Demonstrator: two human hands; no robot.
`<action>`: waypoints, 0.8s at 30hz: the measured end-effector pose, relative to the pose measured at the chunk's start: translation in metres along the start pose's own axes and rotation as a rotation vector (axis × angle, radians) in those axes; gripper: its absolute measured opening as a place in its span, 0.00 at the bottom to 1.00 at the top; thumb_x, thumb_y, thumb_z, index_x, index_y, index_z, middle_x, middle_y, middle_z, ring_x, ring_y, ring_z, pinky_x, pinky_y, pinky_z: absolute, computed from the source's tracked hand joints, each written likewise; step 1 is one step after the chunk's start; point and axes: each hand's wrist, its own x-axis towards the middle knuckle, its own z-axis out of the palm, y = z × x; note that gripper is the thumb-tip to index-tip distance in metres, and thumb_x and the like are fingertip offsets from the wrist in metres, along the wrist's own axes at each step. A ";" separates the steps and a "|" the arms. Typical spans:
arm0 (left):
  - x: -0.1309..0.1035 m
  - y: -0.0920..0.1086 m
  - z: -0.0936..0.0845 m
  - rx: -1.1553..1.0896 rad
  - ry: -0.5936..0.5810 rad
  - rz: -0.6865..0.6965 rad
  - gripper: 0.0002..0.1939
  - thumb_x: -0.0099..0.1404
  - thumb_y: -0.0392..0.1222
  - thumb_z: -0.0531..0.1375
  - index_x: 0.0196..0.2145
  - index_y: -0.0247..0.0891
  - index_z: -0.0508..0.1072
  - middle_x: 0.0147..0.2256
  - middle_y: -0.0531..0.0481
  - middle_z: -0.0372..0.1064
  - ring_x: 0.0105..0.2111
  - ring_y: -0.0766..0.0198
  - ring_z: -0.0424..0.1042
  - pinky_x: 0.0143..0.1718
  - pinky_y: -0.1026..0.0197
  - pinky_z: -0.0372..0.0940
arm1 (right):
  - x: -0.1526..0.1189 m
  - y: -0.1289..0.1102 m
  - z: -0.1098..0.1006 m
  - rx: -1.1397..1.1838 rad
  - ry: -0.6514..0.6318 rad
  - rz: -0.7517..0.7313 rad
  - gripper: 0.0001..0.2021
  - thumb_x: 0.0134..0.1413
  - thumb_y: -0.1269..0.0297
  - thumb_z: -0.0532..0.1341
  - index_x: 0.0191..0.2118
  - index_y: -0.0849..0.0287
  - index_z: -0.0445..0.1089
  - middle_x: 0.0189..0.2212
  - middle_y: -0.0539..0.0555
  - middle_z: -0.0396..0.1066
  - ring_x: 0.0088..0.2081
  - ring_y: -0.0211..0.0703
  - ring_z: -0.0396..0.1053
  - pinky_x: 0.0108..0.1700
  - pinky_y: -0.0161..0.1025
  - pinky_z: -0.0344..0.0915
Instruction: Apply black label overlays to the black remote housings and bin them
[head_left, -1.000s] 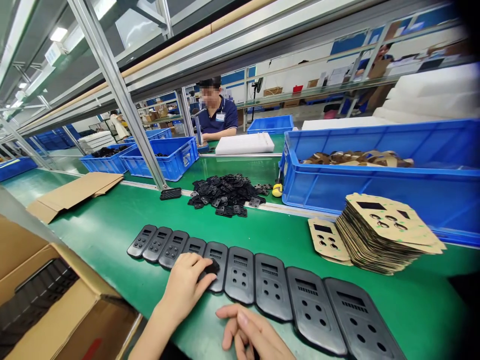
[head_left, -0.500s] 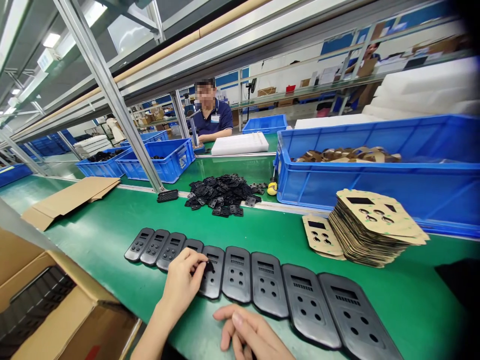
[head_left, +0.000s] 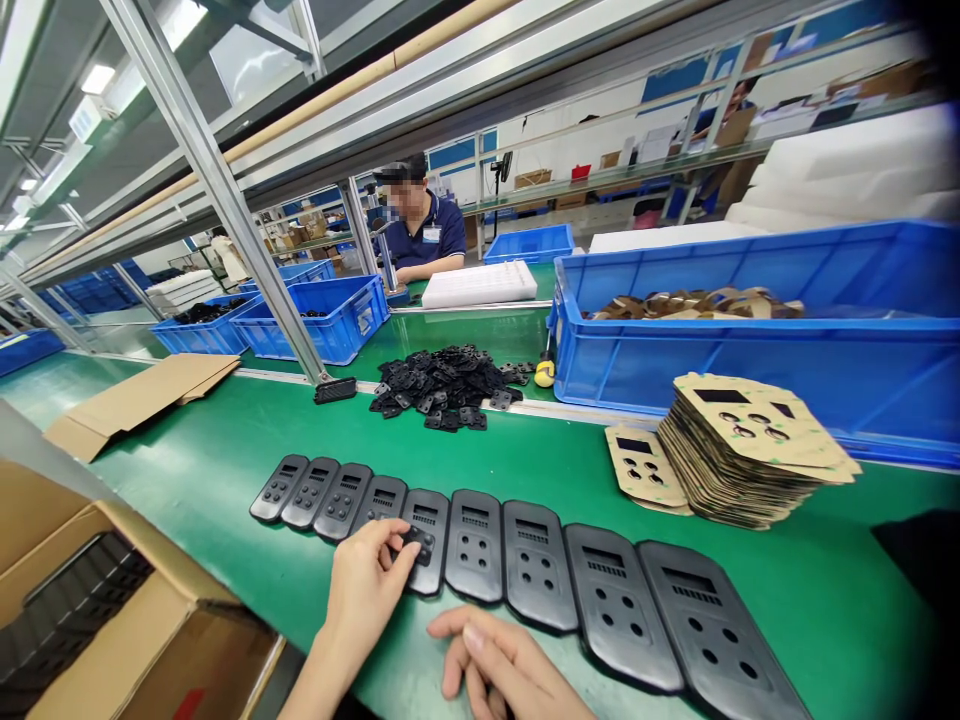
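A slanting row of black plastic panels, each with a window slot and round holes, lies on the green table. My left hand (head_left: 369, 585) pinches a small black rubber button pad (head_left: 422, 548) between thumb and fingertips. The pad lies over the hole area of a middle panel (head_left: 426, 504), partly covered by the fingers. Below the row, my right hand (head_left: 506, 660) is loosely curled, index finger stretched out, with nothing visible in it. The panels at the left end, such as this panel (head_left: 277, 490), show raised buttons; the larger panel (head_left: 611, 610) at right shows bare holes.
A heap of black button pads (head_left: 446, 385) lies behind the row. Tan adhesive sheets (head_left: 750, 450) are stacked at right, before a large blue bin (head_left: 750, 370). A cardboard box (head_left: 150, 630) stands front left. Across the bench sits a co-worker (head_left: 424, 235) beside a metal post (head_left: 217, 190).
My left hand has turned the button pad from tilted to flatter over the middle panel. The right hand has barely moved. The co-worker's head has lowered.
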 end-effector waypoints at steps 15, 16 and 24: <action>-0.009 -0.006 -0.004 0.193 0.085 0.358 0.16 0.65 0.39 0.56 0.51 0.44 0.69 0.50 0.42 0.64 0.51 0.53 0.63 0.49 0.47 0.65 | 0.000 -0.020 0.000 0.355 0.028 0.034 0.26 0.58 0.42 0.52 0.42 0.64 0.70 0.27 0.55 0.71 0.17 0.31 0.59 0.13 0.25 0.53; -0.013 0.000 -0.006 0.157 0.098 0.361 0.16 0.66 0.39 0.56 0.51 0.43 0.69 0.50 0.42 0.64 0.50 0.54 0.64 0.49 0.49 0.65 | 0.001 -0.022 0.000 0.430 0.024 0.040 0.27 0.58 0.42 0.52 0.42 0.65 0.70 0.27 0.55 0.71 0.19 0.33 0.62 0.15 0.26 0.57; -0.051 0.052 0.020 -0.033 0.095 0.703 0.24 0.65 0.61 0.49 0.37 0.37 0.72 0.31 0.45 0.67 0.32 0.59 0.66 0.31 0.58 0.62 | 0.000 -0.025 -0.003 0.719 -0.002 0.099 0.28 0.57 0.43 0.54 0.45 0.66 0.70 0.36 0.60 0.75 0.35 0.43 0.72 0.39 0.37 0.65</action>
